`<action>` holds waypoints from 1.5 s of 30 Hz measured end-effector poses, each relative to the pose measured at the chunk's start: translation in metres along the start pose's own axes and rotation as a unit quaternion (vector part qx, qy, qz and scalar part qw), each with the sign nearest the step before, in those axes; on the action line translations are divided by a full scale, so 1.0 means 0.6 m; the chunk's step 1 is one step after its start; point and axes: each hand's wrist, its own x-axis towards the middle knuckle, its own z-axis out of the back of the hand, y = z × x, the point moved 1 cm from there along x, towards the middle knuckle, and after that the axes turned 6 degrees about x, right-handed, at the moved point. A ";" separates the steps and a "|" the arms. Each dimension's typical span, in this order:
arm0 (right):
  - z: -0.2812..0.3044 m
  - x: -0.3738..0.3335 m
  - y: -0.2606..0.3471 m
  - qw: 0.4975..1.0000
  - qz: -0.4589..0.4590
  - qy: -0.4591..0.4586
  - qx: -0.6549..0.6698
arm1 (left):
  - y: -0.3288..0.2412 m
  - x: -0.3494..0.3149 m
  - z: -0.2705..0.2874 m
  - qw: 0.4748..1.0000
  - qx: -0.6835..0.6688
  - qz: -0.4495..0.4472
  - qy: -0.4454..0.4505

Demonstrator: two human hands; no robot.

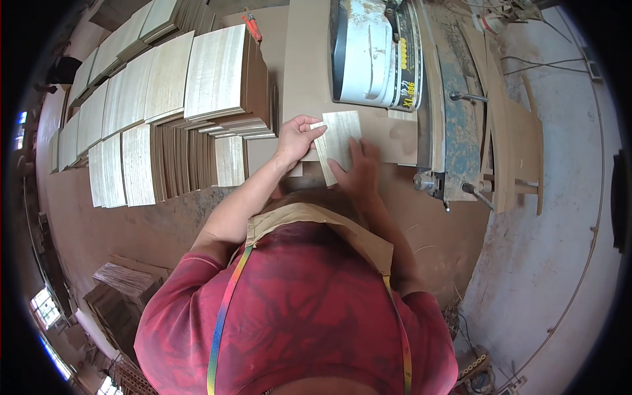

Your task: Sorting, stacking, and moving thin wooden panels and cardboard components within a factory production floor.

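My left hand (297,138) pinches the left edge of a narrow pale wooden strip (326,164) between thumb and fingers. Behind the strip, and overlapped by it, a wider pale wooden panel (341,126) stands out toward the bucket. My right hand (359,170) rests against the right side of these pieces, its fingers apart and slightly blurred, its thumb near the strip's lower part. Whether the two pieces are joined or only lie together, I cannot tell. Beneath them is a brown cardboard-covered work surface (306,79).
Stacked pale wooden panels (216,72) fill the left side in several rows. Red-handled pliers (252,26) lie beyond them. A white bucket (365,56) with a black label stands ahead, beside a worn blue metal machine (457,118) with lever handles. Farther right is a white wall (559,164).
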 end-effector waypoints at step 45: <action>-0.010 0.040 -0.004 0.996 0.023 -0.085 0.004 | -0.031 0.030 -0.007 0.998 -0.007 0.015 0.066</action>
